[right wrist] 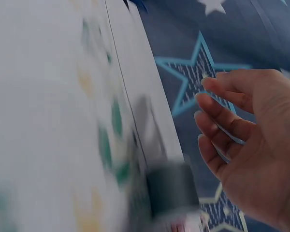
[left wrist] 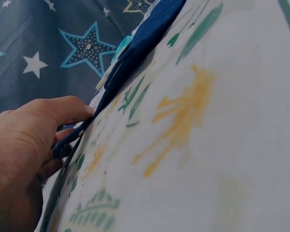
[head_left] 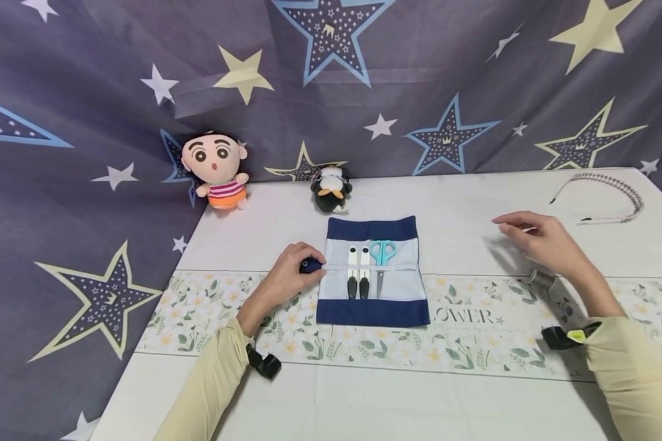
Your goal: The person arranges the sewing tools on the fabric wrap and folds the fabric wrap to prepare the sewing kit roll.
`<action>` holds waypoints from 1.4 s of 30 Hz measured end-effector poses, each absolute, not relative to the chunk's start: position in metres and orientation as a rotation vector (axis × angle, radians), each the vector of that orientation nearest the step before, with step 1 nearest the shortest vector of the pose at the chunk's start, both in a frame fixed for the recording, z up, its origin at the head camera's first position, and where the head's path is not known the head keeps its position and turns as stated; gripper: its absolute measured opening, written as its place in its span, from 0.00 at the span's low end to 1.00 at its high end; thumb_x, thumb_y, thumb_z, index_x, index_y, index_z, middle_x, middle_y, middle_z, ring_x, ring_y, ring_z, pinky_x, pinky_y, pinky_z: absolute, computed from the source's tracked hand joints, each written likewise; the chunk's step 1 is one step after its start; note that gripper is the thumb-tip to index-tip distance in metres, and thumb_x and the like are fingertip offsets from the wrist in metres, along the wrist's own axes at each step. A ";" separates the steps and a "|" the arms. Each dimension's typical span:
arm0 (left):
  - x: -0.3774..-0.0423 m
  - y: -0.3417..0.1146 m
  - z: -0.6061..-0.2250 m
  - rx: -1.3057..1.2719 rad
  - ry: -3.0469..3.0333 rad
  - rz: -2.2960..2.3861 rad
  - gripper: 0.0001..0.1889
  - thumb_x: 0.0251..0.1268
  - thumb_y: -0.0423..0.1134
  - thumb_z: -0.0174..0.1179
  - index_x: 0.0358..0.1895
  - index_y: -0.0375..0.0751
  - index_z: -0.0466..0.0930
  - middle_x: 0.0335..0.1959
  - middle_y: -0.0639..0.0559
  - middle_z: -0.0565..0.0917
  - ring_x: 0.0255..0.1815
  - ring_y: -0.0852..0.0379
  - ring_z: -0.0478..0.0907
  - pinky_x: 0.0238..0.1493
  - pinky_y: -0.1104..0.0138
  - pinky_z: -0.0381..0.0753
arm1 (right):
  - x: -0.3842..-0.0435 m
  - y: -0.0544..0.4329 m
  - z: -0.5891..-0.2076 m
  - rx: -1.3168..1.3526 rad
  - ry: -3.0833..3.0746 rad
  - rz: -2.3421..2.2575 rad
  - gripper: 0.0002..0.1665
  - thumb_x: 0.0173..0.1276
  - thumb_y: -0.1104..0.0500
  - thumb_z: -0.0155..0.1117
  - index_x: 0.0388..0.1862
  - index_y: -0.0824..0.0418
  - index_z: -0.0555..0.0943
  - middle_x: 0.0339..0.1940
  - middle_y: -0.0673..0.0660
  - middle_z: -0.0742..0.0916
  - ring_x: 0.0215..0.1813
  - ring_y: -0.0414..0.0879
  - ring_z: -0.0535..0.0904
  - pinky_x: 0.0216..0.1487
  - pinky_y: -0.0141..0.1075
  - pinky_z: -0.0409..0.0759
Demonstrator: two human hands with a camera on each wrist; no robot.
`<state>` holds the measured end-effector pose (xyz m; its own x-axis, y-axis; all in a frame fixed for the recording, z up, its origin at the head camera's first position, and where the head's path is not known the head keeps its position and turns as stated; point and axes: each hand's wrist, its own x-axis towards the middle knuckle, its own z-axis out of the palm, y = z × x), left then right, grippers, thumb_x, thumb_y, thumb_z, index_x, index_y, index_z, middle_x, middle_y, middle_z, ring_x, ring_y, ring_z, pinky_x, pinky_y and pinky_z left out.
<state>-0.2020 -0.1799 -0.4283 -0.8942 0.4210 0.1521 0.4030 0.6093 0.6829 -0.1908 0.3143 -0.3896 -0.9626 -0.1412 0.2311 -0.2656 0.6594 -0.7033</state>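
Observation:
A navy fabric case (head_left: 372, 311) with a pale lining lies unfolded on the table. Across its inside, a white elastic strap (head_left: 401, 267) spans small scissors with turquoise handles (head_left: 383, 250) and two slim white tools with black ends (head_left: 358, 272). My left hand (head_left: 284, 275) pinches a navy tab (head_left: 310, 265) with a round snap at the case's left side. In the left wrist view, thumb and fingers close on that navy cloth (left wrist: 70, 137). Well right of the case, my right hand (head_left: 546, 239) hangs above the table, fingers loosely bent around nothing.
A small grey cylinder (head_left: 543, 279) stands beside my right forearm. Behind the case sit a penguin plush (head_left: 331, 190) and, farther left, a doll in a striped top (head_left: 216, 168). A braided headband (head_left: 620, 184) lies back right. A star-printed curtain (head_left: 375, 92) hangs behind the table.

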 end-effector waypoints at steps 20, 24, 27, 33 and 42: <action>-0.202 -0.181 -0.427 0.735 2.799 1.191 0.09 0.67 0.39 0.70 0.48 0.45 0.86 0.51 0.50 0.81 0.54 0.47 0.73 0.52 0.52 0.77 | -0.147 0.384 -0.415 0.065 -2.886 0.960 0.21 0.80 0.57 0.60 0.61 0.73 0.80 0.42 0.64 0.84 0.30 0.39 0.72 0.23 0.37 0.71; -0.201 -0.181 -0.428 0.740 2.797 1.191 0.09 0.67 0.39 0.70 0.48 0.45 0.86 0.51 0.50 0.81 0.53 0.47 0.73 0.52 0.51 0.77 | -0.140 0.387 -0.418 0.082 -2.929 0.904 0.23 0.79 0.55 0.63 0.59 0.74 0.80 0.37 0.60 0.83 0.29 0.44 0.70 0.24 0.37 0.69; -0.201 -0.180 -0.428 0.735 2.795 1.197 0.09 0.67 0.39 0.70 0.48 0.45 0.86 0.51 0.50 0.81 0.54 0.48 0.73 0.52 0.51 0.77 | -0.137 0.389 -0.421 0.097 -2.943 0.896 0.22 0.79 0.55 0.64 0.57 0.74 0.80 0.37 0.59 0.81 0.28 0.44 0.69 0.24 0.37 0.69; -0.201 -0.180 -0.428 0.728 2.790 1.198 0.09 0.67 0.39 0.70 0.48 0.45 0.86 0.51 0.50 0.81 0.54 0.47 0.73 0.53 0.51 0.77 | -0.136 0.390 -0.426 0.103 -2.941 0.902 0.17 0.76 0.60 0.66 0.54 0.75 0.81 0.38 0.61 0.82 0.30 0.43 0.69 0.24 0.36 0.69; -0.201 -0.180 -0.428 0.730 2.793 1.205 0.09 0.67 0.39 0.70 0.47 0.45 0.86 0.50 0.50 0.81 0.53 0.48 0.73 0.53 0.52 0.76 | -0.135 0.387 -0.431 0.097 -2.903 0.883 0.14 0.78 0.61 0.64 0.51 0.73 0.81 0.34 0.58 0.80 0.29 0.44 0.67 0.24 0.36 0.67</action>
